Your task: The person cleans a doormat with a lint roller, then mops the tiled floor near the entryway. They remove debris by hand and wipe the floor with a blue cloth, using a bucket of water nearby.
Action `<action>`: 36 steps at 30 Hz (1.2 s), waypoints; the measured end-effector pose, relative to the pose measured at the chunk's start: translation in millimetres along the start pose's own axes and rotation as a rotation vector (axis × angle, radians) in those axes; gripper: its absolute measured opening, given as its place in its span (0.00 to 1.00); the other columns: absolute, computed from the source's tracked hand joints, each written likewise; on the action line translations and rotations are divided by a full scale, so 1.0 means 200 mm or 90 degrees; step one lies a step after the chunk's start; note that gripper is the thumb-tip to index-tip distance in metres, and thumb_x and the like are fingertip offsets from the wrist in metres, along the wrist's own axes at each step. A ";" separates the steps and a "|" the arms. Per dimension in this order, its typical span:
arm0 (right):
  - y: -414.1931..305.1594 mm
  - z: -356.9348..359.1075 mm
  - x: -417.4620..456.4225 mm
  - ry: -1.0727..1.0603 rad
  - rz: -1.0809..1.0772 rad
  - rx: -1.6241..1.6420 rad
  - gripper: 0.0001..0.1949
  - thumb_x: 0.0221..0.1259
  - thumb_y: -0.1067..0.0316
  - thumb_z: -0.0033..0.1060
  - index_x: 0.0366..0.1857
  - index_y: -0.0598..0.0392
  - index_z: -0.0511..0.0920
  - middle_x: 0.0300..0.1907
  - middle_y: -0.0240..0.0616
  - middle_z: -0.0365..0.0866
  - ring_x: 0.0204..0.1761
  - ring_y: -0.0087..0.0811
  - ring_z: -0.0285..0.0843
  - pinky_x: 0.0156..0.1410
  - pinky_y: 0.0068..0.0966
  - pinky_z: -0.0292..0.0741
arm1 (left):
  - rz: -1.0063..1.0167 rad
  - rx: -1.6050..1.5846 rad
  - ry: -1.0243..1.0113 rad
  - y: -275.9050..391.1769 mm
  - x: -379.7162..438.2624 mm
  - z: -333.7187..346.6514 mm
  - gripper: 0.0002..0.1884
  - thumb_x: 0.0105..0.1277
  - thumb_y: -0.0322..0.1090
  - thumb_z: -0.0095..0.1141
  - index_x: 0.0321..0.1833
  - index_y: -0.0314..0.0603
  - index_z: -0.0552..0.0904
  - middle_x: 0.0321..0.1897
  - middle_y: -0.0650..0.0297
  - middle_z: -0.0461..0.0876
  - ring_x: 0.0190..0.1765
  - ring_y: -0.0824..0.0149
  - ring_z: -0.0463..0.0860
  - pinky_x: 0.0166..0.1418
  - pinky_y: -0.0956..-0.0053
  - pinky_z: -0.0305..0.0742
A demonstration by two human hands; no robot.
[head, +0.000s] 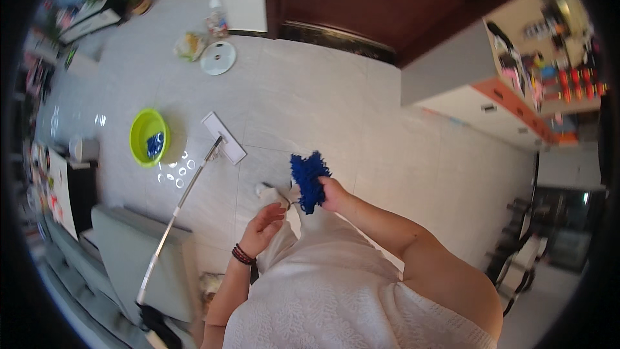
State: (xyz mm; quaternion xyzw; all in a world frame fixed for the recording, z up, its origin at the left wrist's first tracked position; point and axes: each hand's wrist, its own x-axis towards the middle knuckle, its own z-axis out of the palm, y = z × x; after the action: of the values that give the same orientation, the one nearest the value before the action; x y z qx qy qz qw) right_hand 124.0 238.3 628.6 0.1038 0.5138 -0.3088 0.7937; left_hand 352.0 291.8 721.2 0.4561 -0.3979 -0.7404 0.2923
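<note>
My right hand (334, 195) grips a blue chenille mop pad (308, 182) by its right edge, in front of my legs. My left hand (265, 228) is to the left of the pad, bare, with its fingers somewhat bent and nothing in it. On the tiled floor ahead lies the white flat mop head (224, 138), its metal pole (169, 225) slanting down to the grey sofa, where the black-covered upper part rests. A lime-green plastic basin (134, 143) stands left of the mop head, with a blue and white item (155, 145) inside it.
A round glass scale (218, 58), a plastic bag (190, 46) and a bottle (217, 22) stand near the wall. The grey sofa (140, 252) is at the lower left. A dark red door (339, 0) is ahead, and a cabinet with drawers (484, 102) stands to the right.
</note>
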 end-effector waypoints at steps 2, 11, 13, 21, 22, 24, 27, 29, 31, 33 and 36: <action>-0.03 -0.15 -0.09 0.071 -0.073 0.025 0.15 0.61 0.65 0.40 0.45 0.58 0.75 0.43 0.41 0.80 0.45 0.36 0.77 0.53 0.33 0.73 | -0.066 0.015 -0.055 0.02 0.05 -0.02 0.21 0.63 0.27 0.50 0.61 0.40 0.66 0.51 0.59 0.75 0.54 0.68 0.74 0.56 0.74 0.69; 0.25 -0.99 -0.51 0.226 -0.251 0.337 0.14 0.62 0.66 0.38 0.44 0.58 0.74 0.44 0.40 0.78 0.47 0.38 0.75 0.56 0.35 0.72 | -0.155 0.178 -0.256 -0.08 0.43 0.04 0.19 0.65 0.26 0.49 0.59 0.39 0.67 0.48 0.61 0.77 0.50 0.72 0.74 0.56 0.76 0.69; 0.27 -1.09 -0.58 0.291 -0.259 0.398 0.15 0.63 0.64 0.36 0.45 0.58 0.73 0.45 0.41 0.78 0.48 0.39 0.75 0.58 0.37 0.70 | -0.181 0.214 -0.272 -0.04 0.53 0.15 0.19 0.65 0.26 0.49 0.59 0.40 0.66 0.48 0.61 0.77 0.50 0.72 0.74 0.56 0.76 0.69; 0.24 -1.62 -0.50 0.292 -0.246 0.484 0.15 0.63 0.65 0.36 0.46 0.59 0.73 0.44 0.42 0.78 0.46 0.40 0.76 0.56 0.35 0.73 | -0.263 0.264 -0.295 -0.13 0.76 0.59 0.21 0.65 0.26 0.49 0.61 0.40 0.65 0.50 0.61 0.75 0.52 0.70 0.74 0.56 0.75 0.70; 0.19 -1.71 -0.50 0.279 -0.246 0.472 0.15 0.62 0.66 0.37 0.46 0.60 0.73 0.44 0.42 0.78 0.46 0.39 0.77 0.56 0.35 0.73 | -0.272 0.265 -0.287 -0.15 0.80 0.67 0.21 0.64 0.25 0.49 0.60 0.40 0.66 0.50 0.61 0.76 0.53 0.69 0.74 0.55 0.75 0.70; 0.09 -1.86 -0.48 0.251 -0.248 0.447 0.14 0.62 0.66 0.38 0.45 0.61 0.74 0.43 0.43 0.78 0.46 0.39 0.77 0.55 0.33 0.74 | -0.266 0.202 -0.285 -0.21 0.86 0.84 0.20 0.64 0.26 0.50 0.60 0.41 0.66 0.49 0.61 0.76 0.51 0.71 0.74 0.54 0.76 0.70; -0.15 -1.97 -0.57 0.361 -0.245 0.418 0.14 0.61 0.68 0.41 0.45 0.62 0.73 0.42 0.43 0.79 0.45 0.38 0.77 0.53 0.33 0.75 | -0.246 0.159 -0.324 -0.33 0.97 1.08 0.20 0.64 0.24 0.49 0.60 0.42 0.67 0.49 0.62 0.76 0.52 0.71 0.73 0.55 0.77 0.69; -0.26 -2.09 -0.59 0.384 -0.244 0.363 0.13 0.62 0.68 0.39 0.45 0.61 0.73 0.42 0.41 0.79 0.46 0.37 0.77 0.54 0.33 0.74 | -0.280 0.120 -0.336 -0.35 1.04 1.25 0.20 0.65 0.22 0.48 0.60 0.41 0.66 0.51 0.62 0.74 0.56 0.69 0.72 0.58 0.74 0.69; -0.34 -2.17 -0.58 0.406 -0.236 0.329 0.13 0.62 0.68 0.39 0.44 0.60 0.73 0.41 0.40 0.79 0.45 0.35 0.77 0.53 0.33 0.74 | -0.271 0.106 -0.357 -0.32 1.10 1.35 0.20 0.65 0.23 0.47 0.61 0.41 0.66 0.52 0.61 0.73 0.56 0.69 0.72 0.58 0.74 0.69; -0.43 -2.24 -0.56 0.404 -0.241 0.325 0.12 0.61 0.67 0.42 0.42 0.59 0.74 0.39 0.39 0.80 0.43 0.34 0.78 0.51 0.31 0.75 | -0.264 0.097 -0.366 -0.33 1.17 1.39 0.21 0.65 0.23 0.47 0.61 0.41 0.65 0.52 0.61 0.73 0.56 0.69 0.72 0.58 0.74 0.69; -0.57 -2.29 -0.49 0.422 -0.225 0.328 0.10 0.60 0.67 0.44 0.41 0.57 0.75 0.38 0.38 0.80 0.41 0.33 0.78 0.46 0.32 0.76 | -0.265 0.162 -0.366 -0.35 1.32 1.39 0.20 0.65 0.23 0.47 0.61 0.40 0.65 0.52 0.61 0.73 0.56 0.69 0.72 0.58 0.75 0.69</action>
State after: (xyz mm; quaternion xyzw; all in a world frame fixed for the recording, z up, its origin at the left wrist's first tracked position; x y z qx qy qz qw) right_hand -315.7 406.2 525.8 0.3021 0.6560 -0.5075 0.4699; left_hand -13.5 207.4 617.7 0.3336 -0.4510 -0.8264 -0.0473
